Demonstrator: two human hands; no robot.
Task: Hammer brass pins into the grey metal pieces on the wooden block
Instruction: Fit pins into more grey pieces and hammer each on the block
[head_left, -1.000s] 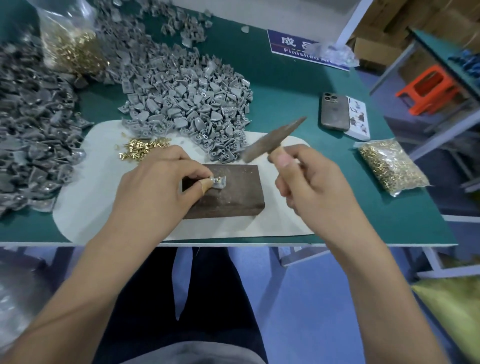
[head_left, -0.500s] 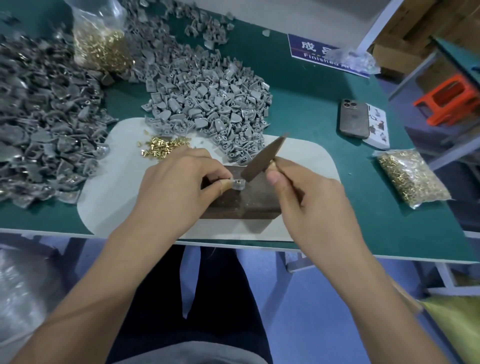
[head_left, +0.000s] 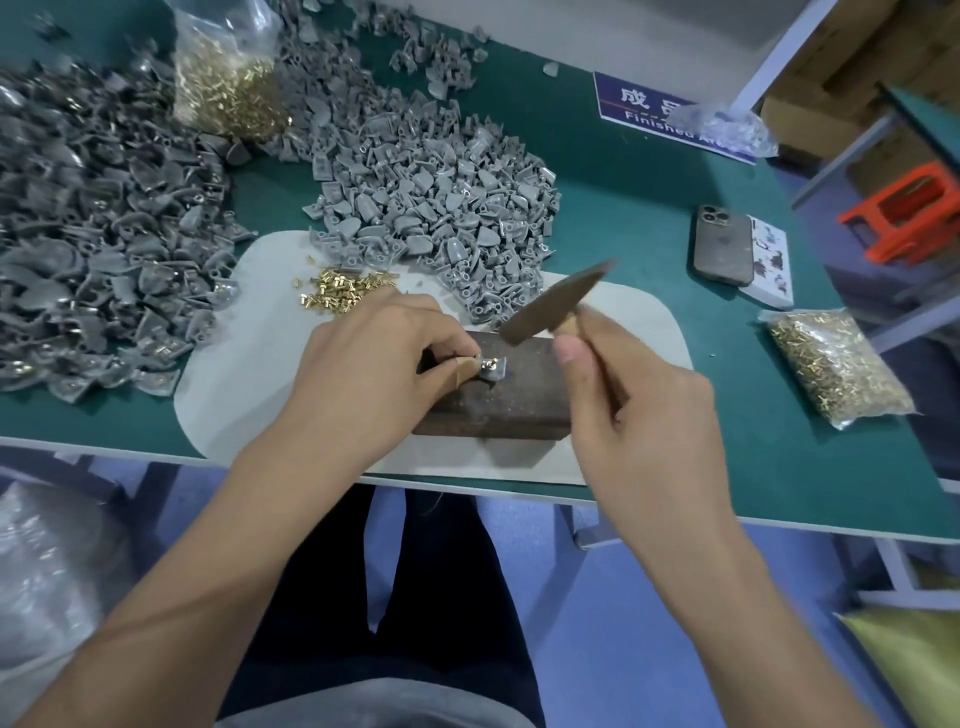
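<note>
Raised again off the dark wooden block (head_left: 519, 395), my right hand (head_left: 639, 410) grips the brown hammer (head_left: 556, 304); my left hand (head_left: 374, 374) pinches a small grey metal piece (head_left: 492, 365), with the heap of grey metal parts (head_left: 441, 208) just behind at upper centre.

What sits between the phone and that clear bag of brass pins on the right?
Head view: a small printed card, beside the phone; then bare green tabletop before the bag.
</note>
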